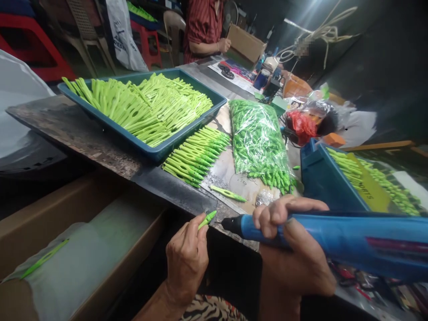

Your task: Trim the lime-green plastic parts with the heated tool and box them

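My left hand (187, 256) is closed on a slim green plastic piece (207, 219), whose pointed dark-green tip sticks out past the fingers. Wrapped around a blue electric screwdriver (314, 234) is my right hand (294, 240); the tool's black nose points left toward the green piece, with a small gap between them. Just beyond, one similar green piece (228, 193) lies alone on the table (147, 183). A neat row of green pieces (197, 156) with darker tips lies behind it. Small screws in a shiny heap (266, 197) sit near my right fingers.
A blue tray (157, 154) heaped with light-green parts stands at the back left. Beside it lies a clear bag of green tips (257, 138). A blue bin (329, 178) is at right, an open carton (133, 254) lower left. Across the table stands a person in a red shirt (203, 26).
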Available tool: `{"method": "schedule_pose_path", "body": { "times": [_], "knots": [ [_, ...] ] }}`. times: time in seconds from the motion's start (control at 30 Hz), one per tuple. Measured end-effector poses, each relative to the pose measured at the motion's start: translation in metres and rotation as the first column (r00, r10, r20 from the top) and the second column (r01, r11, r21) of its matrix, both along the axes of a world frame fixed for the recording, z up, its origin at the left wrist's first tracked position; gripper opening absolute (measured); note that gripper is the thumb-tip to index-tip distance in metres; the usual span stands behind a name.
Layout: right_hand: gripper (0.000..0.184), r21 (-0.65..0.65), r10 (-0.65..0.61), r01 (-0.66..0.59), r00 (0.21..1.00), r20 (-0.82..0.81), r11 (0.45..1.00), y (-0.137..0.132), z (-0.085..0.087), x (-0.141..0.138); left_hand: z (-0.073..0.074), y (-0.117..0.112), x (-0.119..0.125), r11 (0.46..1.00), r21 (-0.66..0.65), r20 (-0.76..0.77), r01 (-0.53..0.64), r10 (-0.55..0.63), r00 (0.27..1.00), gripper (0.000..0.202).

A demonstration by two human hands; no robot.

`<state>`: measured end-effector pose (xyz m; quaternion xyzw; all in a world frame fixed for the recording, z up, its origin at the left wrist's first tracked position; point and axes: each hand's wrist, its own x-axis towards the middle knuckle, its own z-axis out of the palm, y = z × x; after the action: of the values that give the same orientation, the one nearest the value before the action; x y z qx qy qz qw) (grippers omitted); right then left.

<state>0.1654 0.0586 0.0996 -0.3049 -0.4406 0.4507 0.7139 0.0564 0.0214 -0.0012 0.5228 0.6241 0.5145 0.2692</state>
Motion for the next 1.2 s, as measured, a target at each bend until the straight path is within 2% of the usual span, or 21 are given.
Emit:
{"method": "schedule_pose_path", "body": {
  "times": [0.13,0.27,0.5,0.73,1.2],
  "knots": [
    [0.017,0.003,-0.023,0.023,0.999,-0.023,1.000,0.002,0.002,-0.003,-0.008,0.000,0.001,0.988,0.149,-0.242,0.032,0.005,0.970,0.020],
    [0.017,-0.007,-0.022,0.021,0.999,-0.024,1.000,0.004,-0.001,-0.005,-0.011,0.001,0.002,0.979,0.191,-0.371,0.072,0.004,0.929,0.018],
    [0.016,-0.002,0.042,-0.043,0.998,-0.051,0.999,0.004,-0.007,-0.008,-0.009,0.001,0.000,0.969,0.211,-0.429,0.132,-0.029,0.903,0.019],
    [0.015,-0.006,0.064,-0.064,0.997,-0.049,0.998,0.005,-0.008,-0.008,-0.009,0.001,0.000,0.967,0.212,-0.461,0.140,-0.027,0.887,0.020],
    [0.016,-0.017,0.060,-0.060,0.997,-0.041,0.998,0.007,-0.009,-0.007,-0.011,0.001,-0.002,0.970,0.189,-0.482,0.154,-0.046,0.875,0.023]
  ]
}}
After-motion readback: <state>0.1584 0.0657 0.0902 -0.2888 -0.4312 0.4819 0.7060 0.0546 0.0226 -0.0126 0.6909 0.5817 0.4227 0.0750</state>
